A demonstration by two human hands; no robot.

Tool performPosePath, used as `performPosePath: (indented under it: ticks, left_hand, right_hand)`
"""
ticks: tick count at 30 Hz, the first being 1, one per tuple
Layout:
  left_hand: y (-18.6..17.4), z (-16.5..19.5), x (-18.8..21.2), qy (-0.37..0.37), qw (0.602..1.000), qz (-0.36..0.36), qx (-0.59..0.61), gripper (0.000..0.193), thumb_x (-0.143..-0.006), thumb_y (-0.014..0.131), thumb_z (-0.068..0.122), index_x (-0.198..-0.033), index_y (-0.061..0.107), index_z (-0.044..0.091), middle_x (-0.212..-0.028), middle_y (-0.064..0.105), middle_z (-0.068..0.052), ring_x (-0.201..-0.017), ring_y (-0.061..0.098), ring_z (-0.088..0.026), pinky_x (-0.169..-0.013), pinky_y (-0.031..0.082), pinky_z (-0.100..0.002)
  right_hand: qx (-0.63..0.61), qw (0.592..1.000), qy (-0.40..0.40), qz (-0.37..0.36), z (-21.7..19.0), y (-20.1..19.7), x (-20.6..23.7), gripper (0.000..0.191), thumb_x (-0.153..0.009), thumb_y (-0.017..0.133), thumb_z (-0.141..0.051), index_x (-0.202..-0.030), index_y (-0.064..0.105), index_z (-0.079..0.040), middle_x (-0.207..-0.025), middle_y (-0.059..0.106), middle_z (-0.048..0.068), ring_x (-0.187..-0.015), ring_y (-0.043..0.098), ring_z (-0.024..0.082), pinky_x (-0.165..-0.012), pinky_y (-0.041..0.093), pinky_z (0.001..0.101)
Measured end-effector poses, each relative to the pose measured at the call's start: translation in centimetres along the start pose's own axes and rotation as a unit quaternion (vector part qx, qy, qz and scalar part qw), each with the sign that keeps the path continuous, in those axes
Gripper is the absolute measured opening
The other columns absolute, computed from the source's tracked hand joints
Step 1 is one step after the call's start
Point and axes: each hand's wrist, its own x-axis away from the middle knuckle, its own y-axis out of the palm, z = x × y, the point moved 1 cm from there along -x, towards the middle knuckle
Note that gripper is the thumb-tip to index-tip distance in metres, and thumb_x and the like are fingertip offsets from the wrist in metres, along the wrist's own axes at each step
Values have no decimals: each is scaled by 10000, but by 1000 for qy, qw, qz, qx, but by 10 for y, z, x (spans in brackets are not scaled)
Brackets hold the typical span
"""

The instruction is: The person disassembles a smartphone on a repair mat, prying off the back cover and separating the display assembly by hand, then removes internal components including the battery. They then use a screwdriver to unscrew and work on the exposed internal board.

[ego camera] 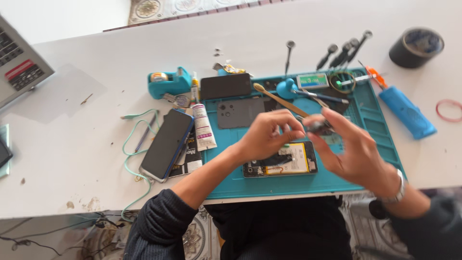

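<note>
Through the head camera I am seeing both hands meeting above the middle of the teal silicone repair mat [356, 178]. The right hand [358, 154] is pinching a small dark blurred part [317, 126] between thumb and forefinger, the other fingers spreading loosely; a metal wristwatch [397, 190] is sitting on its wrist. The left hand [269, 135] is curling half closed just beside that part, its fingertips reaching toward it; I cannot tell whether they are touching it or gripping anything.

Directly beneath the hands, an opened smartphone with its yellow-labelled battery exposed [284, 161] is lying flat on the mat. Just beyond the left hand, a grey phone back cover with camera cut-outs [239, 113] is resting on the mat, with a black rectangular phone screen [225, 86] lying behind it. A bamboo-handled brush [279, 98] is lying aslant between the cover and a blue rounded tool [287, 88].

Off the mat's left edge, a white adhesive tube [204, 127] is lying beside a dark blue-edged smartphone lying face up [167, 143], which is resting partly on a pale green cable [131, 144]. Behind them a teal tape dispenser [168, 83] is standing.

To the right of the mat, a blue textured-handle tool [408, 113] is lying near a red rubber band [449, 110]; a black tape roll [416, 47] is sitting well beyond. Several dark-handled screwdrivers [342, 53] are lying at the mat's far edge on the white table [72, 144].
</note>
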Motion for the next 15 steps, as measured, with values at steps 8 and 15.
performPosePath:
  ticks: [8,15]
  left_hand:
    - [3,-6,1,-9,992,-47,116,157,-945,772,250,-1021,788,114,-922,676,43,-813,540,-22,-586,386,-230]
    - [5,-19,0,-25,997,-36,71,154,-952,770,255,-1008,795,114,-887,689,35,-793,541,-29,-600,397,-229]
  right_hand:
    - [-164,969,16,184,1,28,38,683,-1021,653,65,-1512,219,-125,-1108,649,289,-941,745,310,-868,661,402]
    - [-157,946,82,273,6,54,59,644,-1066,643,41,-1492,200,-154,-1132,648,306,-956,741,305,-895,677,414]
